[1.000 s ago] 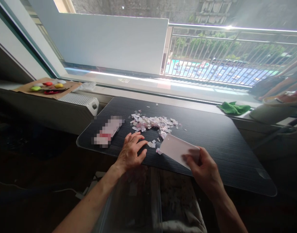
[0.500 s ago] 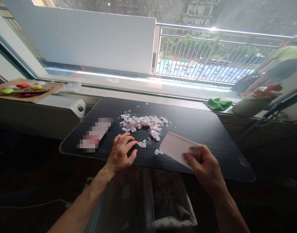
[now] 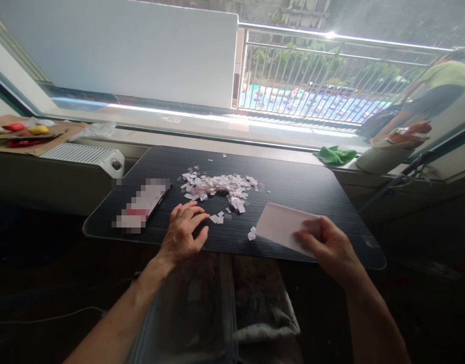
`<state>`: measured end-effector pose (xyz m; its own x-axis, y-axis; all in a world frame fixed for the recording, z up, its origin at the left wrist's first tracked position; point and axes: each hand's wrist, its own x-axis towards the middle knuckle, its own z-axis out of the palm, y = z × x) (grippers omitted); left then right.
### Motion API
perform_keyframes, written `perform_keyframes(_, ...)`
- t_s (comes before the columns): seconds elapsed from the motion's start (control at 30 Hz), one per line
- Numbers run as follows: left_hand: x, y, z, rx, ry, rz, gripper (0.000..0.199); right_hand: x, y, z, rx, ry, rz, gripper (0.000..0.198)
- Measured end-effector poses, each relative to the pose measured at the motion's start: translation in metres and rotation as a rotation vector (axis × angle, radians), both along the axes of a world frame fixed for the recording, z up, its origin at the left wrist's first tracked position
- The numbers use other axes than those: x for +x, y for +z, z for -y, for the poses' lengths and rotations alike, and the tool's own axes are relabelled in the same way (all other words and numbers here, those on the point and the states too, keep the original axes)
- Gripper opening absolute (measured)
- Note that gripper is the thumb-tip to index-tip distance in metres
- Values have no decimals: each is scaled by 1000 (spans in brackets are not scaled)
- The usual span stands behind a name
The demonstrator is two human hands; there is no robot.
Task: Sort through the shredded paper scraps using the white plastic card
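My right hand (image 3: 333,245) grips a thin, flat pinkish-white plastic card (image 3: 285,225) by its right end, thumb on top. The card is tilted over the dark table (image 3: 311,192), and a few paper scraps (image 3: 252,233) lie at its lower left edge. My left hand (image 3: 184,227) is over the near part of the table with its fingers apart, holding nothing. Just right of its fingertips are a few loose scraps (image 3: 217,218). Farther back spreads a pile of small white and pinkish paper pieces (image 3: 217,186).
A pixelated flat object (image 3: 141,206) lies on the table's left side. Below the near edge stands a clear plastic bin (image 3: 194,303). Along the window are a radiator (image 3: 80,154), a green cloth (image 3: 335,155) and a pale bucket (image 3: 382,159). A person's reflection appears at the right.
My right hand has moved the card a little to the right, and the scraps at its edge have shifted right too. My left hand keeps its spread pose. The view has shifted slightly.
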<state>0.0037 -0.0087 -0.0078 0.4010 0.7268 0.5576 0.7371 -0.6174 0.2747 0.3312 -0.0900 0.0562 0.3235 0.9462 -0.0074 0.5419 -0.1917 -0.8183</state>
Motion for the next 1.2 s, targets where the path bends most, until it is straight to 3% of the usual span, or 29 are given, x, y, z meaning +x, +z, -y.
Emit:
perform_keyframes(0.1, 0, 0, -1, 7, -7, 3, 23, 17, -7, -20, 21, -40, -214, 29)
perform_keyframes(0.17, -1, 0, -1, 10, -12, 3, 23, 19, -13, -36, 24, -62, -219, 29)
perform_keyframes(0.37, -1, 0, -1, 19, -12, 9, 22, 6, -20, -60, -102, 103, -260, 24)
perform_keyframes(0.57, -1, -1, -1, 19, -10, 11, 23, 7, -15, -45, -195, 198, -267, 25)
perform_keyframes(0.87, -1, 0, 0, 21, -11, 27, 24, 9, -10, -18, -288, 197, -402, 32)
perform_keyframes(1.07, -1, 0, -1, 11, -14, 38, 23, 20, -2, 3, -247, 207, -304, 30)
perform_keyframes(1.2, 1, 0, 1, -5, 5, 52, 22, 5, 1, 6, -108, 145, -249, 28)
